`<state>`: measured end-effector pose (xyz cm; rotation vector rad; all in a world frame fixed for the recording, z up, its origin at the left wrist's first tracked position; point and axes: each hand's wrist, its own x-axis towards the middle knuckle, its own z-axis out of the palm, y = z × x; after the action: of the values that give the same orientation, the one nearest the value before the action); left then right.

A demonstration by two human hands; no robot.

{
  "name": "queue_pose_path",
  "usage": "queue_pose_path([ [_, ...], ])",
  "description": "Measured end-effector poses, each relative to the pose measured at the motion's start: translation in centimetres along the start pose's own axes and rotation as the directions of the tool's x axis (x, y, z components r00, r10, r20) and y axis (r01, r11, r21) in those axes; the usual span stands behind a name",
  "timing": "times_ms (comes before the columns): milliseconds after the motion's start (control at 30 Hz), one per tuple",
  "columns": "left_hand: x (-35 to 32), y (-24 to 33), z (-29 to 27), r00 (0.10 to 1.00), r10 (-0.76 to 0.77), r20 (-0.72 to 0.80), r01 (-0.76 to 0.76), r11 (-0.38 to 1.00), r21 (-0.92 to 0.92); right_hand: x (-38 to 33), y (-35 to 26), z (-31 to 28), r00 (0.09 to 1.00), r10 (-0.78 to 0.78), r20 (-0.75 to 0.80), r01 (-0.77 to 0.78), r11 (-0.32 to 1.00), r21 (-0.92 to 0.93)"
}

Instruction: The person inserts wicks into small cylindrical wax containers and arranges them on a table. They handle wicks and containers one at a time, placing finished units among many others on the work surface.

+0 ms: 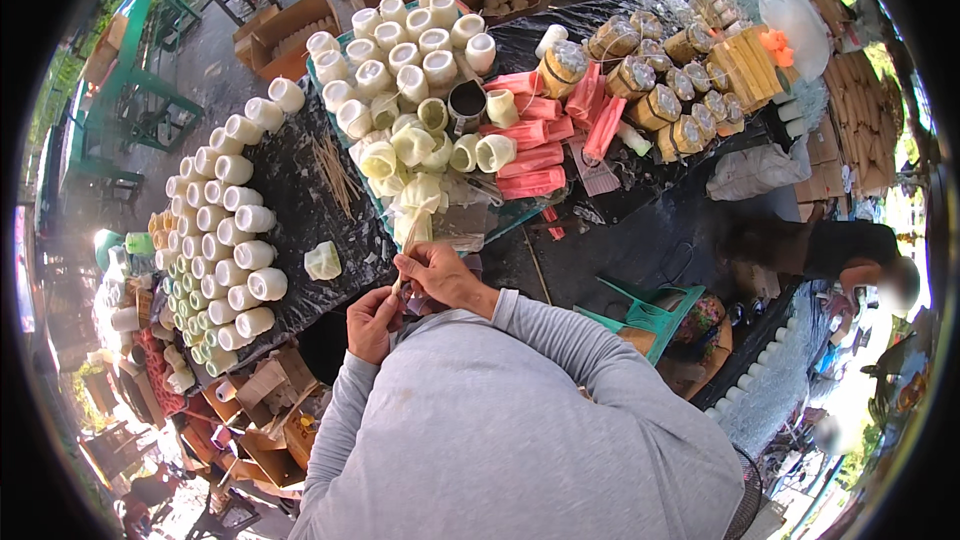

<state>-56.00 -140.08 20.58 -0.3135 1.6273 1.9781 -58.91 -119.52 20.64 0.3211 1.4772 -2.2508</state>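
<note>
Close to my chest, my left hand (371, 323) pinches the lower end of a thin pale strip (411, 232). My right hand (443, 272) grips the same strip higher up, its fingers closed. The strip's exact kind is too small to make out. Just beyond my hands, pale translucent wrapping sheets (417, 202) lie crumpled at the near edge of a green-rimmed tray (492, 225). Farther back stand several white cup-shaped pieces (403, 55), some wrapped in yellowish sheet. A dark mug (467, 105) sits among them. One wrapped cup-shaped piece (323, 261) rests alone on the black table covering, left of my hands.
Rows of white cup-shaped pieces (230, 230) line the table's left side, beside loose thin sticks (335, 175). Pink-wrapped bundles (530, 160) and brown-wrapped packs (655, 105) occupy the right. A green chair (665, 315) stands right of me; another person (850, 250) is farther right.
</note>
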Motion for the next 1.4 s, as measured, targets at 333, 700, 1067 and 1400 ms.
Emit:
queue_pose_path([
  [333,-1.8,-2.8,-6.1,0.988,-0.040,-0.148,0.015,0.986,-0.167,6.7,2.2,-13.9,0.836,-0.540,-0.096,-0.198,-0.133,-0.971],
  [700,-1.9,-3.6,-9.4,0.977,-0.067,-0.200,0.027,0.981,-0.195,5.6,2.6,-17.0,0.842,-0.332,-0.426,-0.470,-0.060,-0.881],
  [1067,0.1,-5.5,-10.6,0.947,-0.079,-0.312,0.028,0.986,-0.163,4.8,9.9,-15.6,0.654,-0.101,-0.750,-0.428,0.768,-0.476],
  [1400,9.6,-10.3,-15.2,0.757,0.354,-0.550,0.073,0.790,0.609,-1.0,4.1,-16.1,0.709,0.048,-0.704,-0.185,0.975,-0.120],
])
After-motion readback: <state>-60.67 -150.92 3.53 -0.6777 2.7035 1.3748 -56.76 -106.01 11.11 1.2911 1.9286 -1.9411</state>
